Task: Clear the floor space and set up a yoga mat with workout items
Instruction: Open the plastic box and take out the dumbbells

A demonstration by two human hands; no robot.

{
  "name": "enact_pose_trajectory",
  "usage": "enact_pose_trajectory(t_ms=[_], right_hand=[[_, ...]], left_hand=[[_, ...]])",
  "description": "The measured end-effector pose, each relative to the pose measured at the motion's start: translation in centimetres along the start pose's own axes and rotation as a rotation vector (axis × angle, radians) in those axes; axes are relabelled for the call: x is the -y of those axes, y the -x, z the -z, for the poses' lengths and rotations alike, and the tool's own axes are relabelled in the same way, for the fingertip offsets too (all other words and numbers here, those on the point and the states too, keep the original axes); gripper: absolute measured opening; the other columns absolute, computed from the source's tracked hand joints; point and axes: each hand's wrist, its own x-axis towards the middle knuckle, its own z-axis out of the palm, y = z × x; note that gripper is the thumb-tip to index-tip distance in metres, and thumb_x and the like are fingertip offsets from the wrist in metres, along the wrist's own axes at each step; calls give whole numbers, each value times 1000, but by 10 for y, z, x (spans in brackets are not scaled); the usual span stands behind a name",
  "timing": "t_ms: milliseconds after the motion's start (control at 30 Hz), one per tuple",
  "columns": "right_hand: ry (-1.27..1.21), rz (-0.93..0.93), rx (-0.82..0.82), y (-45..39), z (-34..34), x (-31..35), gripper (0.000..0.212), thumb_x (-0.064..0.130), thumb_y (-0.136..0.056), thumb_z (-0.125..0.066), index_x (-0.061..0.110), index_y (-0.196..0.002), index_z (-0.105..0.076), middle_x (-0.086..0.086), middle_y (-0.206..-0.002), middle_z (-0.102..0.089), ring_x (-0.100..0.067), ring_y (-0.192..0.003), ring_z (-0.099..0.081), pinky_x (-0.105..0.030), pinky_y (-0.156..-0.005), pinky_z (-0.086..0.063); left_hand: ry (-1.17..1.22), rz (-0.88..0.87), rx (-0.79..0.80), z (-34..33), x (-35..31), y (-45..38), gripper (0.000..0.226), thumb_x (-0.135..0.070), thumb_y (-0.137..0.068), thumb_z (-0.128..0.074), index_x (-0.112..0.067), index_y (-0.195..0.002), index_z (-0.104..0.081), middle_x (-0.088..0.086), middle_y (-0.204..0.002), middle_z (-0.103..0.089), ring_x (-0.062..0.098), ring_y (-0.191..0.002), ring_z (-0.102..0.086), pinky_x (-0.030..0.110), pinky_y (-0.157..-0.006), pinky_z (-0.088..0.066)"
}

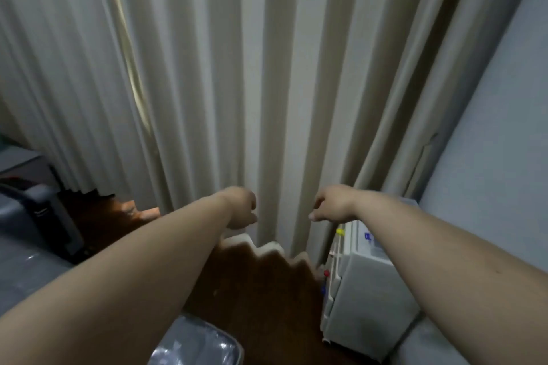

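No yoga mat is to be seen anywhere in the frame, and its whereabouts cannot be told; the only part of the task in view is the dark wooden floor (255,284), a bare strip of which runs from lower centre up to the hem of the cream curtain (267,83) that fills the upper two thirds of the picture. Both arms are stretched forward at mid-frame. The left hand (241,207) is held just left of a central fold and the right hand (330,206) just right of it; the fingers of both are curled, but whether any cloth is pinched between them cannot be told, since they are seen from behind and blurred. At lower right a white plastic drawer unit (364,290) stands against the pale wall (489,172), close beside the curtain's edge. A dark bag (38,216) lies at the left edge, and a grey container with a glossy plastic cover (195,347) sits at the bottom centre. The step in hand is judged to be the clearing of floor space near the curtain. The next move would call for the floor items to be shifted aside before a mat could be laid.
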Motion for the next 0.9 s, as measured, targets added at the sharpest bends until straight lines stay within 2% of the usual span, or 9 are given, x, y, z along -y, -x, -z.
enact_pose_trajectory(t_ms=[133,200,367,467,533,667,733,900], right_hand=[[38,131,29,-133,49,12,44,40,-92,-58,11,-125,-61,-7,-128,-60,-25,-119,-54,-29,-100,-44],[52,172,30,-162,58,24,44,40,-92,-58,10,-125,-61,-7,-128,-60,-25,-119,-54,-29,-99,-44],[70,435,154,-308,62,112,44,41,-91,-58,12,-125,-61,-7,-125,-61,-25,-115,-56,-36,-102,-44],[62,515,207,-369,67,153,44,41,-90,-61,16,-125,-60,-4,-125,-61,-23,-115,-56,-34,-102,-44],[104,542,257,-412,81,174,41,40,-90,-62,17,-124,-60,-5,-125,-61,-23,-115,-56,-34,-101,-44],[113,601,152,-495,127,219,39,37,-90,-61,13,-121,-63,-7,-124,-62,-25,-117,-56,-32,-100,-44],[99,631,171,-535,141,244,40,38,-90,-62,13,-121,-64,-7,-126,-61,-24,-118,-55,-30,-101,-44],[182,747,180,-645,162,335,40,39,-90,-61,12,-120,-65,-6,-124,-63,-24,-116,-56,-29,-99,-45]], left_hand=[[149,204,-6,28,45,-78,44,-34,-95,-53,-16,-135,-50,6,-133,-54,24,-120,-53,32,-99,-44],[186,234,-2,32,59,-92,44,-36,-95,-53,-18,-135,-50,4,-133,-53,23,-121,-52,32,-98,-43],[274,472,10,29,162,-173,46,-44,-91,-56,-17,-128,-56,4,-121,-59,22,-110,-57,32,-92,-49],[343,583,0,31,223,-221,41,-38,-90,-59,-17,-126,-57,3,-117,-61,20,-107,-59,33,-93,-50],[420,632,6,40,254,-249,38,-32,-91,-59,-17,-126,-56,3,-115,-61,18,-104,-60,29,-90,-51],[430,672,-24,70,317,-299,40,-32,-94,-55,-16,-131,-53,4,-122,-59,19,-108,-58,26,-86,-48],[412,688,-15,83,347,-322,41,-34,-93,-55,-17,-130,-54,3,-123,-58,19,-110,-57,26,-85,-47],[400,790,-64,113,442,-368,40,-34,-93,-55,-17,-129,-55,3,-125,-57,20,-113,-55,30,-93,-47]])
